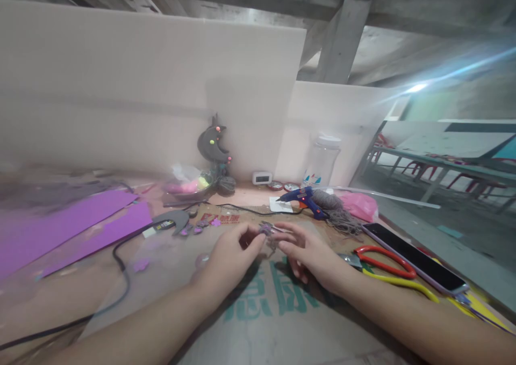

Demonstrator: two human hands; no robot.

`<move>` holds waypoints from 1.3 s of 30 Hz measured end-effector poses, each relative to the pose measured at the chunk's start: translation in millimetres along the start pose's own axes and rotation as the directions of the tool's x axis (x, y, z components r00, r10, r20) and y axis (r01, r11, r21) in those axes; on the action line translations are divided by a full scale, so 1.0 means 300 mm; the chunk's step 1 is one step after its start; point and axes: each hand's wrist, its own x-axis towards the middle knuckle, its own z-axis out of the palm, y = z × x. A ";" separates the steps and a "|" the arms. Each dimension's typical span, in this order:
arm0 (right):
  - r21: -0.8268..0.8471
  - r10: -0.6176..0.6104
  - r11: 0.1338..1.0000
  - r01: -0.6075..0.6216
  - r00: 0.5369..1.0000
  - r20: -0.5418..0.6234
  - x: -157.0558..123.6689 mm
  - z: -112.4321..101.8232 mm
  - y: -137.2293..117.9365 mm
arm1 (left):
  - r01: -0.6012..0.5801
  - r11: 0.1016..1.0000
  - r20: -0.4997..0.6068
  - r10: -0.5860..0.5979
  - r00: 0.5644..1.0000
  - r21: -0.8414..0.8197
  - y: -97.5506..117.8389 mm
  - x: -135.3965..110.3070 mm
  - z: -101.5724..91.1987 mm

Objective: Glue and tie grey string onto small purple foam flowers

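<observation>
White boards (153, 85) stand along the back of the table and fill most of what I see beyond my work. Under my forearms lies a sheet of cardboard (258, 327) printed with large green characters. It covers the middle of the table. Off to my left are purple foam sheets (60, 225), lying flat and overlapping, and a black cable (121, 268) curves past their near edge towards me.

My left hand (231, 252) and my right hand (310, 255) are brought close together above the far part of the cardboard, with their fingertips nearly meeting. To my right a phone (415, 257) lies screen up, and just beside it on the near side are scissors (382, 265) with one red and one yellow handle. Further back on that side, a blue glue gun (302, 197) rests with its nozzle towards the left. A tangle of grey twine (334, 209) touches it, and a pink bag (360, 204) sits behind the twine. A clear plastic jar (322, 163) stands against the rear board. Left of the jar, a dark crescent moon ornament (213, 144) dotted with coloured beads leans upright.

The smallest thing is the little purple piece (268, 229), pinched between the fingertips of both my hands and held just above the cardboard. It is too blurred for me to make out its shape.
</observation>
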 end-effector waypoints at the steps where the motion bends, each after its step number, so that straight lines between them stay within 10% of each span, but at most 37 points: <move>1: 0.023 0.014 1.000 -0.014 1.000 0.020 -0.005 0.003 -0.003 | -0.002 1.000 0.009 0.002 1.000 0.003 0.002 -0.002 -0.001; 20: -0.245 -0.130 0.964 0.101 0.986 -0.107 0.004 -0.014 0.022 | -0.035 0.998 0.012 0.034 0.999 0.054 0.001 -0.004 -0.001; 32: 0.107 0.024 0.994 -0.019 0.999 -0.046 -0.003 -0.004 0.011 | -0.026 1.000 0.043 0.026 0.999 0.012 0.006 -0.005 -0.002; 39: -0.072 0.007 0.997 -0.015 0.995 -0.101 -0.009 -0.014 -0.013 | -0.008 1.000 0.021 0.008 1.000 -0.002 -0.002 -0.001 -0.002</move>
